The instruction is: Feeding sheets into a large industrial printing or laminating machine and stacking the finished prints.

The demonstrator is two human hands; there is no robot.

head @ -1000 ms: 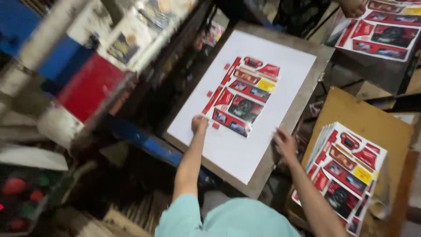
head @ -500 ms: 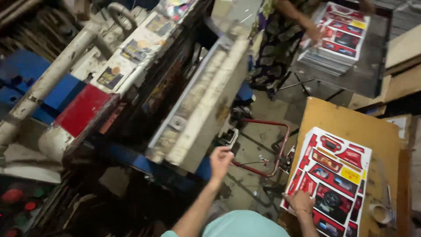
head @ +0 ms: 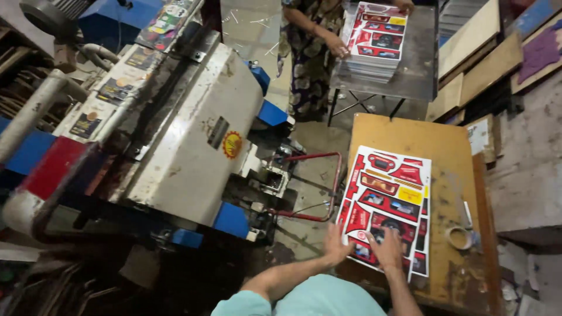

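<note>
A stack of red, white and yellow printed sheets [head: 391, 199] lies on a wooden table [head: 453, 193] at my right. My left hand [head: 336, 244] touches the near left edge of the stack, fingers spread. My right hand [head: 387, 248] rests flat on the top sheet near its front edge. Neither hand grips anything that I can see. The press machine [head: 193, 146] at my left has its white platen swung shut.
Another person [head: 313, 41] stands at the back with hands on a second stack of printed sheets [head: 374, 41] on a metal table. A red metal bar [head: 316, 187] juts from the machine near the floor. A tape roll [head: 459, 237] sits on the wooden table. Boards lean at the right.
The machine's platen has closed over the white bed and its sheet. Both my hands left the bed and moved right onto the stack on the wooden table.
</note>
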